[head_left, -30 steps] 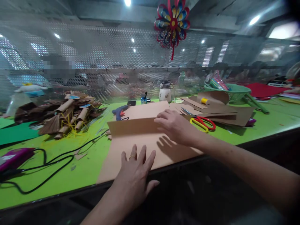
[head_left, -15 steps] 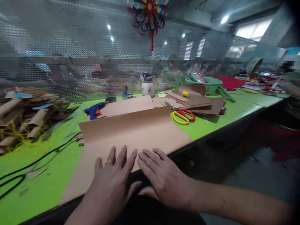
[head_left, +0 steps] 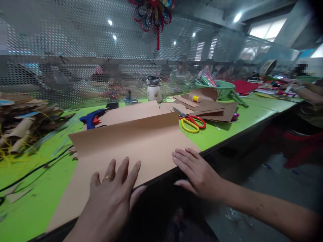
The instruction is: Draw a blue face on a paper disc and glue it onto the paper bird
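Note:
A large sheet of brown kraft paper (head_left: 148, 144) lies along the table's front edge, its far side curling upward. My left hand (head_left: 113, 191) rests on the near part of the sheet, fingers spread, a ring on one finger. Farther right, my right hand (head_left: 195, 171) lies flat on the sheet's near edge, its fingers stretched out and the thumb below the table edge. Neither hand grips anything. Just beyond the sheet's right end are scissors (head_left: 190, 123) with one yellow and one red handle. A blue glue gun (head_left: 91, 119) lies behind the sheet's left end.
Brown paper pieces (head_left: 224, 112) and a yellow thread spool (head_left: 196, 98) lie beyond the scissors. A bottle (head_left: 154, 92) and a green basket (head_left: 222, 89) stand near the mesh partition (head_left: 83, 77). Brown paper rolls (head_left: 22, 131) pile up at left. A black cord (head_left: 37, 169) crosses the green table (head_left: 47, 181).
My right hand has slid right along the sheet's near edge, away from my left hand. The left hand stays on the sheet. The view has shifted slightly.

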`<state>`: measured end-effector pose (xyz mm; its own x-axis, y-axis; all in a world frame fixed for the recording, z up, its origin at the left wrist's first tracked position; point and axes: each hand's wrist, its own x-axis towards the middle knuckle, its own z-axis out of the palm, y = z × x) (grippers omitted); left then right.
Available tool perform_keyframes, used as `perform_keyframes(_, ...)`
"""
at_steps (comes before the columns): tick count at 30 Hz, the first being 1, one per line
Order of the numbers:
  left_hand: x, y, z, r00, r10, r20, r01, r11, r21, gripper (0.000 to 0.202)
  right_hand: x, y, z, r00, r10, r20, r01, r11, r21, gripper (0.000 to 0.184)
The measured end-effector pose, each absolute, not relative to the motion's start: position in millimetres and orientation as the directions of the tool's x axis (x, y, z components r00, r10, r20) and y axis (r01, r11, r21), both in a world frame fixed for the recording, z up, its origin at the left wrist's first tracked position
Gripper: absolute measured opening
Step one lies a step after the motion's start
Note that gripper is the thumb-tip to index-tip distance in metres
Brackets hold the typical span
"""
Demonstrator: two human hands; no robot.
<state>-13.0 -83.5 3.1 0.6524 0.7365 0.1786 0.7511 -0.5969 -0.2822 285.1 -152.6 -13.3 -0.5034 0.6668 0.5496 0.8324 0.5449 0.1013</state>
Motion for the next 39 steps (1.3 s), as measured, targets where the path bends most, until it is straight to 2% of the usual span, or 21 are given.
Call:
perform_keyframes(5,-4,-79,20,0.607,0.787,0.113,0.779,-0.560,-0.283,0.048,269,-139,-3,-0.510,0.699,0.501,0.828,0.556,0.067,0.052)
perform_keyframes(11,2,-65,39,0.607,0.792,0.070,0.784,-0.583,-0.214,0.048,248,-136,2,-0.535,0.729,0.427,0.809,0.588,0.008,0.056)
perform_keyframes(16,-4,-66,29,0.618,0.772,0.147,0.784,-0.589,-0.199,0.050,232,-139,-1,-0.524,0.754,0.397,0.820,0.573,-0.007,0.062)
perform_keyframes(21,-8,-66,19,0.646,0.721,0.252,0.763,-0.596,-0.251,0.047,226,-143,-1,-0.526,0.759,0.384,0.828,0.559,0.030,0.065)
perform_keyframes(25,1,-77,11,0.681,0.621,0.388,0.729,-0.624,-0.281,0.044,226,-144,3,-0.537,0.757,0.373,0.825,0.564,0.042,0.063)
perform_keyframes(30,16,-105,-4,0.708,0.468,0.529,0.652,-0.721,-0.235,0.047,229,-144,5,-0.546,0.767,0.337,0.819,0.574,0.021,0.062)
perform_keyframes(35,17,-110,-13,0.695,0.422,0.582,0.655,-0.705,-0.271,0.047,231,-142,2,-0.550,0.763,0.340,0.815,0.580,0.018,0.061)
perform_keyframes(39,10,-108,-11,0.727,0.396,0.561,0.632,-0.705,-0.321,0.053,249,-144,-7,-0.551,0.735,0.395,0.815,0.576,0.066,0.059)
